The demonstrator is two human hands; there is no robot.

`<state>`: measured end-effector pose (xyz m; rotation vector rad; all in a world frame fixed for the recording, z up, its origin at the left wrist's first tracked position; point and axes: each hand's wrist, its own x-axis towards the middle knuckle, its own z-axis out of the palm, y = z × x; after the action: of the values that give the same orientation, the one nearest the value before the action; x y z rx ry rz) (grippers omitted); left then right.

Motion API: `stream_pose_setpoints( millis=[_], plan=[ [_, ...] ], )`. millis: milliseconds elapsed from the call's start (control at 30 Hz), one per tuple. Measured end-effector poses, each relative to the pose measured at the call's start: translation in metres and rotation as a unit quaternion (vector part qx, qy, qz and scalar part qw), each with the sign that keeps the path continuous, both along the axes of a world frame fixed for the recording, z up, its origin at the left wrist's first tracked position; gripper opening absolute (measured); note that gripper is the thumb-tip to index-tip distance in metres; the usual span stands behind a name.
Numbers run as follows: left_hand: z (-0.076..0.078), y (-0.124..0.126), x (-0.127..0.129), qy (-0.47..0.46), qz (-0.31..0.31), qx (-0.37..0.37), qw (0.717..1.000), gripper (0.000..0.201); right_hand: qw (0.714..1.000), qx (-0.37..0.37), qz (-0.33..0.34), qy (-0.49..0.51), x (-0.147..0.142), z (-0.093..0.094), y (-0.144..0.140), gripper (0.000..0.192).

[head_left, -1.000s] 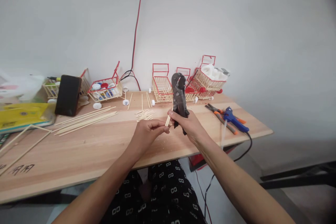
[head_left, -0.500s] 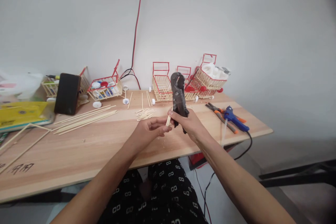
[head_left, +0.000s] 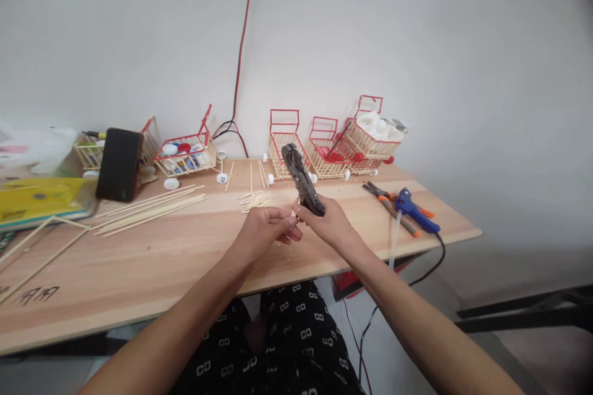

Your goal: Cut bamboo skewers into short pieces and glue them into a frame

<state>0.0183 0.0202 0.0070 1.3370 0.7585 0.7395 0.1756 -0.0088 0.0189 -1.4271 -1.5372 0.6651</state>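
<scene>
Nearest the camera, black patterned trousers [head_left: 296, 345] show below the front edge of the light wooden tabletop [head_left: 139, 271], and both forearms reach forward over that edge. Left of the arms lies a broad bare stretch of board; to the right the board ends near its corner, beyond a blue glue gun [head_left: 412, 210] and orange-handled pliers [head_left: 386, 200].

The left hand [head_left: 266, 228] and the right hand [head_left: 327, 225] meet just above the table, fingertips almost touching. The left hand pinches a short pale wooden stick piece [head_left: 293, 213] between thumb and fingers. The right hand is clenched round the handles of a dark metal cutting tool [head_left: 301, 179], whose head tilts up and to the left, above the stick piece; whether the tool touches it cannot be told.

Just behind lies a small heap of cut sticks [head_left: 256, 200], farther left a bundle of long thin sticks [head_left: 152, 208]. Along the wall stand red-and-wood miniature carts [head_left: 333, 145] and a black phone [head_left: 119, 164].
</scene>
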Motion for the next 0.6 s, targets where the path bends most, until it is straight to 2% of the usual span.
stream_pose_setpoints(
  millis=[267, 400, 500, 600],
  plan=[
    [0.0, -0.001, -0.007, 0.015, 0.008, 0.002, 1.0, 0.02, 0.995, -0.037, 0.031, -0.093, 0.033, 0.023, -0.024, 0.032],
    [0.002, -0.002, -0.016, 0.006, 0.034, 0.019, 0.999, 0.018, 0.983, -0.124, 0.043, -0.126, 0.061, 0.032, -0.045, 0.042],
    [0.006, -0.004, -0.02, -0.001, 0.05, 0.035, 0.998, 0.018, 0.968, -0.206, 0.073, -0.126, 0.076, 0.03, -0.058, 0.049],
    [0.009, -0.006, -0.019, -0.004, 0.04, 0.045, 0.998, 0.019, 0.954, -0.253, 0.112, -0.119, 0.082, 0.025, -0.065, 0.053]
  ],
)
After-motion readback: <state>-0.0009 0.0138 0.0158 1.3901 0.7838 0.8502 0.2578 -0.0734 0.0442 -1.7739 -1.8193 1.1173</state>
